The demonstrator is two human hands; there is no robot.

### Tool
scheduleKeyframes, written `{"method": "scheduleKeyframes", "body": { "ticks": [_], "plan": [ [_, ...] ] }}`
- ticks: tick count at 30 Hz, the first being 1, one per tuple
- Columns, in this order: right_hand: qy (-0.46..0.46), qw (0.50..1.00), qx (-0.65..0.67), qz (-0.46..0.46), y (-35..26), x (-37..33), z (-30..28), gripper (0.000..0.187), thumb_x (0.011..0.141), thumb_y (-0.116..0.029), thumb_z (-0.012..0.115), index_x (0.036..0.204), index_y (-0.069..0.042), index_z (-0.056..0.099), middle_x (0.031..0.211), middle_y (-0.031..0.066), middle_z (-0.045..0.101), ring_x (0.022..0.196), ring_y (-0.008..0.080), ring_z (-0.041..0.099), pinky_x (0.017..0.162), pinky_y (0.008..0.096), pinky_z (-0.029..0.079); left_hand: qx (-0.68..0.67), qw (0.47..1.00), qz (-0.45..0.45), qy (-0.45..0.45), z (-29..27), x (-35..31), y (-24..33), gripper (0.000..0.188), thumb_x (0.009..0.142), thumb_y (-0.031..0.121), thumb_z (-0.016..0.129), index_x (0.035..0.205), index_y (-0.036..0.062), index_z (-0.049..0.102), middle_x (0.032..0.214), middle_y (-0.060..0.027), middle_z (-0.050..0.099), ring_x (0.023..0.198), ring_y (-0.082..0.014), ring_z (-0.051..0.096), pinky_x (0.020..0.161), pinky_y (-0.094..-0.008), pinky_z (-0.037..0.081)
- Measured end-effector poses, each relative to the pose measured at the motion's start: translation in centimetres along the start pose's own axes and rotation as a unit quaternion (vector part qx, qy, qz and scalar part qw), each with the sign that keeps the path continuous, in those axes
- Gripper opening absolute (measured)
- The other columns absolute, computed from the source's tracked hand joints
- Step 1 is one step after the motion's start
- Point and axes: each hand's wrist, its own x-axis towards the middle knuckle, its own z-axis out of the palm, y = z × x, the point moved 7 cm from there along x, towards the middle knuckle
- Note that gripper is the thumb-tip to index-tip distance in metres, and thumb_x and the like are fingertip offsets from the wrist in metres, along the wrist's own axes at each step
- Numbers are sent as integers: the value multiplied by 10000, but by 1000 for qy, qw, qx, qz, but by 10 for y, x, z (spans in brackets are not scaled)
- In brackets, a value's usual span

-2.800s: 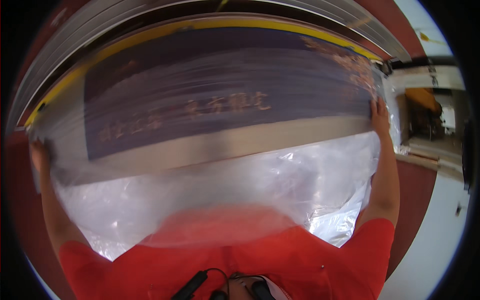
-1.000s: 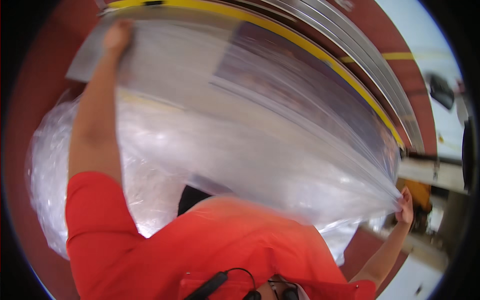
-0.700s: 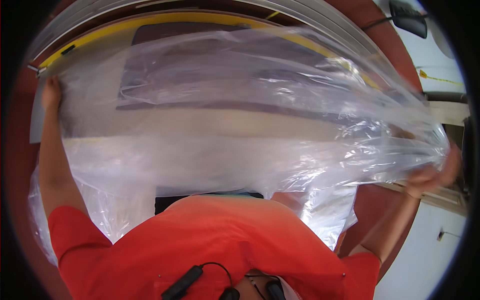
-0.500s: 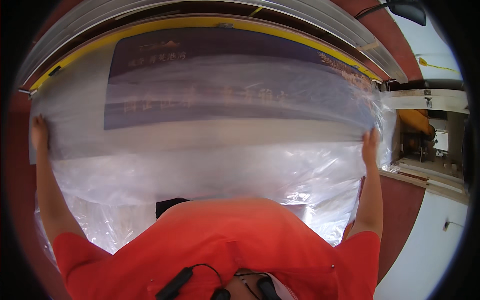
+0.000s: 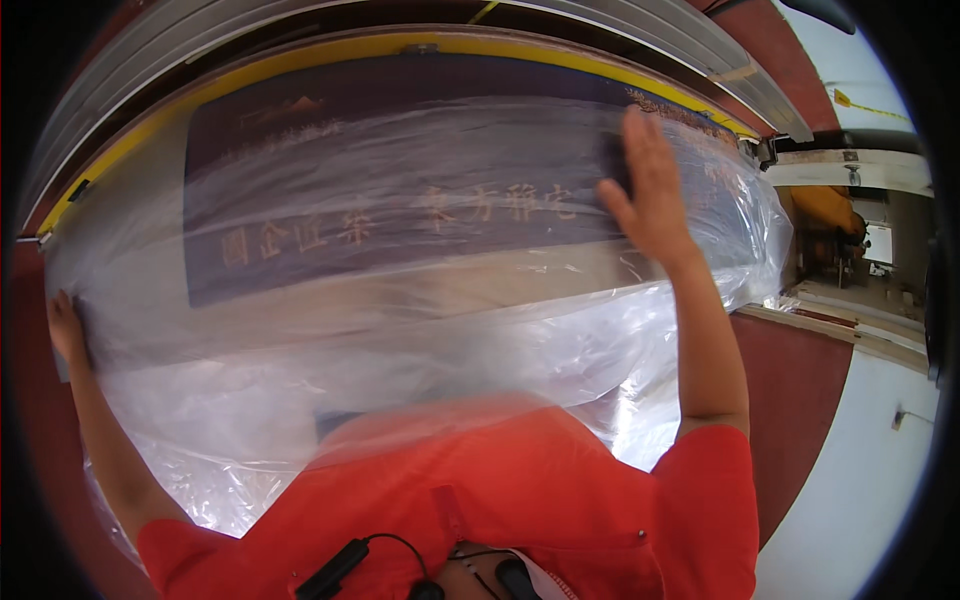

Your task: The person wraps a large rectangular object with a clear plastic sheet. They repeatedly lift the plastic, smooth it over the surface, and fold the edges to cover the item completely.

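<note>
A thin clear plastic sheet [image 5: 520,330] spreads over a wide panel with a dark blue printed area [image 5: 400,185] and a pale lower band. My right hand [image 5: 655,195] is open on or just above the sheet at the right part of the blue print, fingers stretched upward and thumb out to the left. At the far left edge of the sheet, my left hand [image 5: 65,328] is closed, its fingers bent around the film; the fingertips are partly hidden. The film is wrinkled and hangs down toward my red shirt.
A yellow strip [image 5: 320,52] runs along the panel's far edge, with grey metal rails [image 5: 690,60] beyond it. On the right, bunched plastic [image 5: 765,250] hangs beside a wooden ledge [image 5: 830,335]. Reddish floor [image 5: 790,420] shows at the right.
My right hand has let go of the sheet's right edge and moved left and up over the print, opening flat. My left hand has come slightly lower, and the film has slackened into wrinkles.
</note>
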Motion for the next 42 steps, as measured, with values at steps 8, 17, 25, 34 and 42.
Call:
{"method": "scheduleKeyframes", "body": {
  "ticks": [8, 17, 25, 34, 42],
  "plan": [
    [86, 995, -20, 49, 17, 24, 5, 208, 724, -257, 556, 833, -82, 581, 951, 83, 533, 985, 267, 438, 835, 397, 306, -472, 869, -32, -147, -44, -21, -64, 394, 850, 246, 355, 1159, 1, 360, 1180, -95, 382, 1110, -193, 331, 948, -301, 214],
    [234, 972, -36, -2, 22, 26, -8, 151, 716, -232, 581, 702, -86, 546, 590, 29, 481, 611, 171, 475, 561, 268, 376, -616, 745, -192, -170, -107, -56, -44, 470, 819, 277, 426, 1150, -45, 338, 1182, -121, 361, 1115, -215, 318, 946, -318, 223],
    [89, 839, 446, 300, 95, -9, 17, 185, 770, -230, 519, 712, -55, 508, 578, -21, 461, 489, 70, 426, 453, 191, 317, -188, 978, -67, 54, -33, 23, 26, 313, 810, 277, 446, 942, 2, 514, 859, -66, 529, 778, -144, 487, 693, -266, 390],
    [196, 843, 222, 450, 187, 41, 35, 369, 673, -374, 583, 723, -9, 575, 673, 102, 583, 640, 193, 551, 620, 288, 416, -119, 980, -161, 21, 67, 108, 122, 572, 719, 503, 458, 962, -8, 542, 962, -158, 547, 905, -254, 519, 778, -325, 377],
    [215, 836, 177, 473, 196, 29, 54, 441, 701, -428, 469, 808, -13, 575, 801, 163, 576, 795, 303, 535, 728, 336, 392, -373, 900, -223, -5, 76, 88, 129, 561, 789, 443, 326, 927, -58, 540, 944, -145, 556, 894, -246, 521, 768, -308, 380]
  ]
}}
